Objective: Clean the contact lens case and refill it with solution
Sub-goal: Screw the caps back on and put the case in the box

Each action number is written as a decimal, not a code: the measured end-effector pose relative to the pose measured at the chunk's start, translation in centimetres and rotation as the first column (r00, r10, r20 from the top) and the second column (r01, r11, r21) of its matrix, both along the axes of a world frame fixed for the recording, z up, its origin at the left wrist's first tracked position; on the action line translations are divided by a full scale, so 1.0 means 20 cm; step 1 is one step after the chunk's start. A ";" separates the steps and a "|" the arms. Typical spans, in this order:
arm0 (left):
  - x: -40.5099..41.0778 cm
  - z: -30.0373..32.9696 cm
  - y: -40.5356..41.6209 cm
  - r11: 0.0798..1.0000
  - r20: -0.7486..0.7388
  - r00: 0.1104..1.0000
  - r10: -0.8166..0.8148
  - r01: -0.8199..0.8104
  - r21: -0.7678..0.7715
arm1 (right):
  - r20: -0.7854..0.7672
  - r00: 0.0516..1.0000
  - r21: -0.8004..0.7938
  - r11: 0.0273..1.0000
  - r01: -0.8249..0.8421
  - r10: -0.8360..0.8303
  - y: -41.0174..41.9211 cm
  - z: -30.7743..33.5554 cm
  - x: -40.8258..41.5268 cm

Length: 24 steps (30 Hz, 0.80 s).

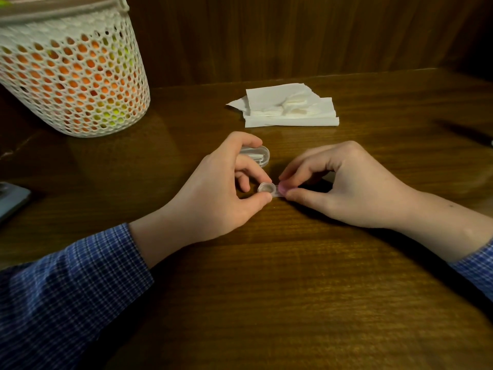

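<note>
Contact lens case (269, 190) on the wooden table (266, 289), pinched at both ends: left hand (213, 190) grips the open clear well, right hand (344, 182) grips the pink cap (282, 188). Behind: clear oblong box (260, 155), folded tissues (290, 109), mesh basket (72, 76).

Both arms wore long sleeves of a blue shirt in a fine check, crossed by thin pale lines. The left sleeve (72, 284) reached nearly to the wrist; the right sleeve (477, 265) showed only at the frame's four o'clock edge, forearm bare.
</note>
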<state>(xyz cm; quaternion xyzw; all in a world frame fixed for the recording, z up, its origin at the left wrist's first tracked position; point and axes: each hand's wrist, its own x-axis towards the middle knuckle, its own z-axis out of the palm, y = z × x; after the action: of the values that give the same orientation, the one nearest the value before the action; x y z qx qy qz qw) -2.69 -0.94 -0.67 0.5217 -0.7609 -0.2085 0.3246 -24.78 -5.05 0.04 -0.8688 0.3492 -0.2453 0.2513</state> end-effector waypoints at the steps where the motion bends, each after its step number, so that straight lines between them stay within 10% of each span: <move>1: 0.00 0.00 0.00 1.000 0.003 1.000 0.002 -0.002 -0.001 | -0.002 1.000 -0.015 1.000 0.001 -0.001 0.00 0.00 0.00; 24: 0.00 0.01 0.00 1.000 0.007 1.000 -0.001 0.001 0.002 | -0.032 0.999 -0.012 0.999 -0.031 0.030 -0.01 0.01 0.01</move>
<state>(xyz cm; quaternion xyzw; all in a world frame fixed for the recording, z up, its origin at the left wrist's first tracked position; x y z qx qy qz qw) -2.71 -0.96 -0.53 0.5225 -0.7620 -0.2076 0.3213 -24.48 -5.21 0.28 -0.8793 0.3382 -0.2299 0.2442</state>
